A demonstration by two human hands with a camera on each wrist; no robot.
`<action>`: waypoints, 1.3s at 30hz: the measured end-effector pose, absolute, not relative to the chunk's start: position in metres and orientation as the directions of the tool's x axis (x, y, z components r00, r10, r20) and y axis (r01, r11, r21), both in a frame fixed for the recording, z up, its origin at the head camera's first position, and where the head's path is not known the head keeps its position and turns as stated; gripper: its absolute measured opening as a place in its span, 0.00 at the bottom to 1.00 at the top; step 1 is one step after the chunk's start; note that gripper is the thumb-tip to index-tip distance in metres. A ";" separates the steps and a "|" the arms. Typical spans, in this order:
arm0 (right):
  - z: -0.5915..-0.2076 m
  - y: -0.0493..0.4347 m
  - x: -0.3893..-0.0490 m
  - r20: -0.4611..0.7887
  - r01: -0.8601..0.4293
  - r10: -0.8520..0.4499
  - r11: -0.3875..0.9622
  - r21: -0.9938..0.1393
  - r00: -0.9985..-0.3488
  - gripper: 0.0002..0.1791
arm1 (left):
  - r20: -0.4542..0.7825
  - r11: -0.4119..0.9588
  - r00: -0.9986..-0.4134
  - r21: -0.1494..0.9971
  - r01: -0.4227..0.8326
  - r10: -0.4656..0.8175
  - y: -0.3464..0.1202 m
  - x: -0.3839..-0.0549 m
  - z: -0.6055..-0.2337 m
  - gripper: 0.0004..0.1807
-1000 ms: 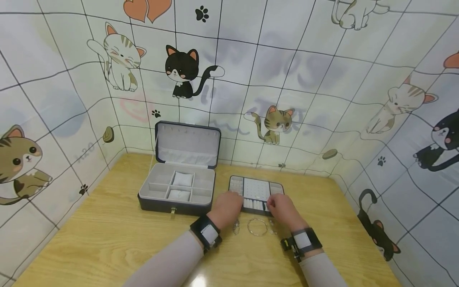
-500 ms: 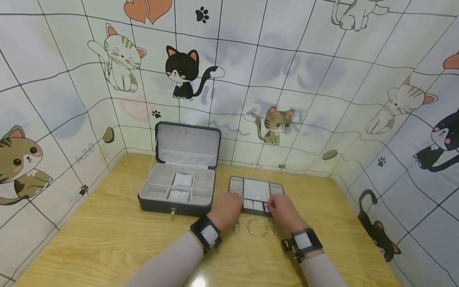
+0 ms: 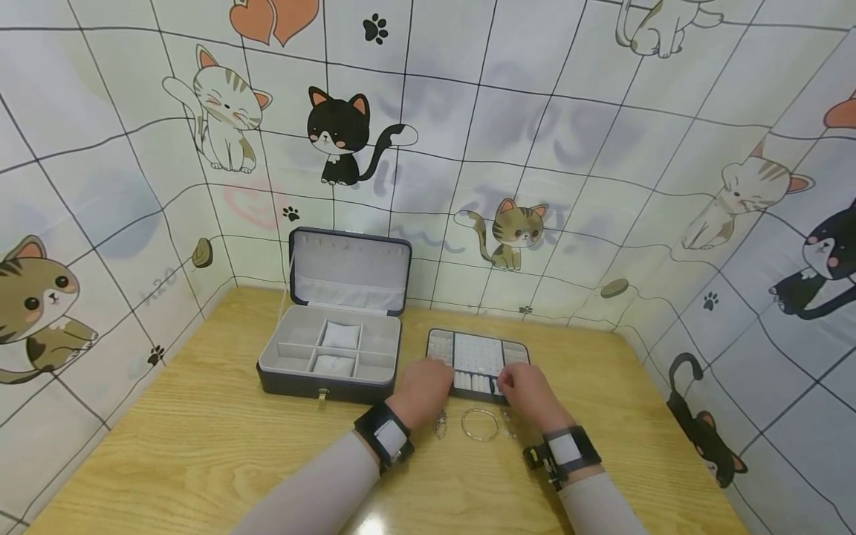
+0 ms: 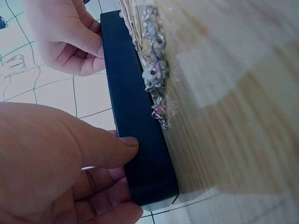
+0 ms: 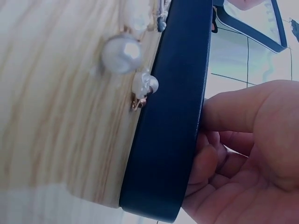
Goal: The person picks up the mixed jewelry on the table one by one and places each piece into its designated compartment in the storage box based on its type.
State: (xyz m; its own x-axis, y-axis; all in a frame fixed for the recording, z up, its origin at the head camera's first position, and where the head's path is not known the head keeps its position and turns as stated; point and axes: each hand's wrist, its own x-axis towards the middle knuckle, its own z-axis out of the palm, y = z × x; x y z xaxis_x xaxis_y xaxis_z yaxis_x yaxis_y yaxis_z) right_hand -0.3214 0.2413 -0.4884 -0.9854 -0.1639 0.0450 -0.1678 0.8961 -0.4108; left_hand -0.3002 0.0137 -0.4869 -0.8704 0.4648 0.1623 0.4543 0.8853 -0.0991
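- The tray point(image 3: 478, 354) lies flat on the table point(image 3: 167, 446), at the centre of the work; the box point(image 3: 287, 382) stands at its 9 o'clock, near but apart, with the lid raised.
- The left hand point(image 3: 423, 386) is at 8 o'clock of the tray and holds its corner: the thumb is on the front wall, the other fingers bend around the end.
- The right hand point(image 3: 531, 386) is at 4 o'clock, with bent fingers close together at the rim. Whether it pinches the rim or some small piece inside, I cannot tell (the hand covers this part).
- I judge the tray to be light and stiff. Its dark cover looks smooth, so it may slip a little; the two short ends seem the best hold, with level lifting, because small pieces could slide. The white rolls point(image 3: 471, 382) look soft and would be a poor grip.
- The bangle point(image 3: 464, 423) is at 6 o'clock of the tray: probably hard, and easy to take by its edge.
- The bracelet point(image 4: 154, 72), at 7 o'clock, looks limp and could tangle; the pearls point(image 5: 121, 54), at 5 o'clock, are perhaps delicate and ready to roll, so a gentle fingertip pinch suits them.
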 end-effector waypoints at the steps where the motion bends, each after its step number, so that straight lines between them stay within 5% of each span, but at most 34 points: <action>1: -0.488 0.241 -0.321 0.046 -0.168 -0.164 0.897 -0.409 -0.985 0.09 | 0.160 0.885 -0.871 -0.100 0.454 0.465 0.014 -0.300 -0.487 0.04; 39: -0.471 0.253 -0.318 0.068 -0.284 -0.283 0.856 -0.432 -0.957 0.10 | 0.190 0.889 -0.868 -0.093 0.449 0.459 0.015 -0.302 -0.491 0.02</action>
State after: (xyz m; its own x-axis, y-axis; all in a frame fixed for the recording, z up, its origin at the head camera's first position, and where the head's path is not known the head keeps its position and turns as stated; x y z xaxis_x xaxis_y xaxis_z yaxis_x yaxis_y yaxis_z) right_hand -0.3182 0.2526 -0.4709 -0.9566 -0.2832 0.0681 -0.2842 0.8558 -0.4322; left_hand -0.3017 0.0145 -0.4908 -0.8680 0.4588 0.1900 0.4494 0.8885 -0.0926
